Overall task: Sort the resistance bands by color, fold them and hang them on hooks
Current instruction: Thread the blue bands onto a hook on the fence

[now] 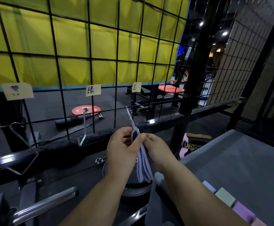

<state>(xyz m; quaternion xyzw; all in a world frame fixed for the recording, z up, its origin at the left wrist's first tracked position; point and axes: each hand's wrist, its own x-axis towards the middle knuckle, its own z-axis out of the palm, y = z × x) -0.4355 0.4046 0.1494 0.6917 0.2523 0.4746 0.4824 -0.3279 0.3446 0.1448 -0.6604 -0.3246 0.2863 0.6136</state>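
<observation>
The left hand (123,149) and right hand (155,149) both pinch the top of a folded lavender resistance band (143,167). It hangs between them, just below a metal hook (130,117) on the wire grid (90,46).

A yellow padded wall (84,46) fills the background. On the dark floor below it a red weight plate (77,110) lies flat, with a black foam roller (71,121) just in front. Farther right stands a bench with an orange pad (171,89). A chrome bar (46,204) slants across the lower left. A leopard-print belt (190,146) lies beside a pink mat (182,152).
</observation>
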